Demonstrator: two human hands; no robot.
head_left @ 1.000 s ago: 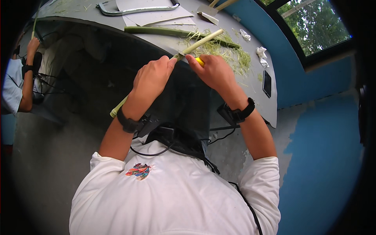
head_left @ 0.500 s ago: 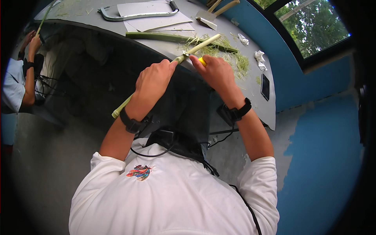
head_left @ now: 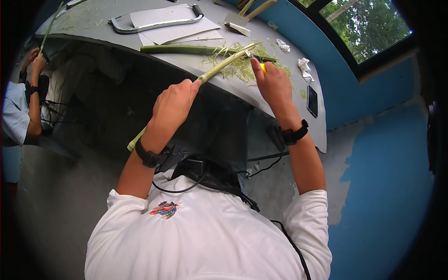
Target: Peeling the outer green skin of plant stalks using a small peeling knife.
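My left hand (head_left: pixel 174 103) is closed round a pale green bamboo stalk (head_left: pixel 218 67), which slants from below my left forearm up to the far right. The stalk's upper end reaches over the table among the shavings. My right hand (head_left: pixel 274 84) grips a knife with a yellow handle (head_left: pixel 263 68), most of which my fingers hide. Its small metal blade (head_left: pixel 248 54) is at the stalk, near the upper end. Behind the stalk, a darker green bamboo length (head_left: pixel 179 49) lies across the table, partly under thin green shavings (head_left: pixel 238 70).
On the grey table (head_left: pixel 109 42) rest a hacksaw (head_left: pixel 156 25), white sheets (head_left: pixel 186 35), a wide metal blade tool (head_left: pixel 238 29), crumpled tissues (head_left: pixel 304 70) and a phone (head_left: pixel 312 101). A blue wall (head_left: pixel 336 98) borders the right. Another person (head_left: pixel 21 107) holds a thin green strip at the left.
My right hand has slid the knife outward along the stalk, away from my left hand, toward its upper end. My left hand keeps its hold; the whole view has shifted slightly.
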